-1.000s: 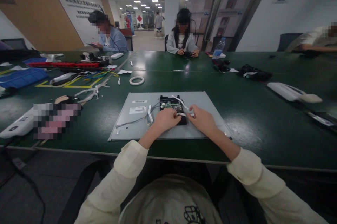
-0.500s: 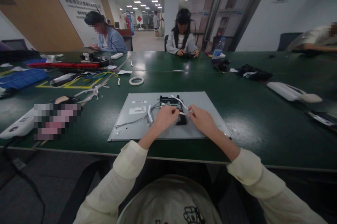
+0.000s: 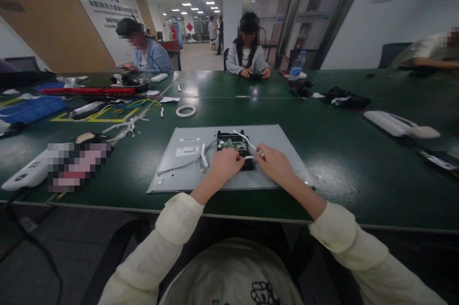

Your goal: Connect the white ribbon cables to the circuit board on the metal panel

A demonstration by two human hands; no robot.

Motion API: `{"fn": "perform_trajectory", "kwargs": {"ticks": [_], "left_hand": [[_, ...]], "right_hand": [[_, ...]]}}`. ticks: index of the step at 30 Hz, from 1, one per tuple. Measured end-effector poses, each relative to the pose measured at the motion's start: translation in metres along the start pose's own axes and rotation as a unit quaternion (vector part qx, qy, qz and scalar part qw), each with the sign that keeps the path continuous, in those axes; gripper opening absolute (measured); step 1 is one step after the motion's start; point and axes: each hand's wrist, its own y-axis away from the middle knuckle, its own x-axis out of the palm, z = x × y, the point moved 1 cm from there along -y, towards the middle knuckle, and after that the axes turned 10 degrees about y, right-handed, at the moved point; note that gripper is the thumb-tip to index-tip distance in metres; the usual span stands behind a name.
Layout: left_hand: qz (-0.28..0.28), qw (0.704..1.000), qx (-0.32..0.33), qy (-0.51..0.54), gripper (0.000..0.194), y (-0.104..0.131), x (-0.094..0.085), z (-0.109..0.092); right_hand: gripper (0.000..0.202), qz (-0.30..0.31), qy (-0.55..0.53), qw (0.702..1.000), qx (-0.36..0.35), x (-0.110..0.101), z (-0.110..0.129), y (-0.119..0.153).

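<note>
A grey metal panel lies flat on the green table, with a black bracket and a small green circuit board at its middle. Over the bracket, my left hand is closed at the near end of a short white strip. My right hand, fingers pinched, holds the lower end of a longer white strip that runs up across the board. Grey cables and another white strip lie on the panel's left part.
Beyond the panel is a roll of white tape. To the left are a white power strip, a pink blurred item and a blue tray. A white device lies right. Several people sit around the table.
My left hand has shifted slightly down and nearer, uncovering more of the circuit board. My right hand has barely moved. A dark-clothed person now shows in the far background.
</note>
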Motion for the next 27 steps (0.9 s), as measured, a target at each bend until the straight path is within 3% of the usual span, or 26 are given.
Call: {"fn": "perform_trajectory", "kwargs": {"ticks": [11,19,23,27], "left_hand": [[0.009,0.998,-0.016,-0.065,0.04,0.001,0.002,-0.004],[0.012,0.997,-0.026,-0.07,0.033,0.012,-0.002,-0.004],[-0.031,0.998,-0.033,-0.054,0.033,0.019,-0.02,0.005],[-0.129,0.986,-0.099,-0.02,0.037,0.012,-0.05,0.045]], "right_hand": [[0.029,0.037,0.096,0.994,0.027,-0.008,0.006,0.003],[0.019,0.039,0.129,0.99,0.031,-0.008,0.001,0.005],[0.021,0.044,0.111,0.993,0.026,-0.01,0.0,0.005],[0.022,0.014,0.078,0.996,0.033,-0.014,0.001,0.005]]}}
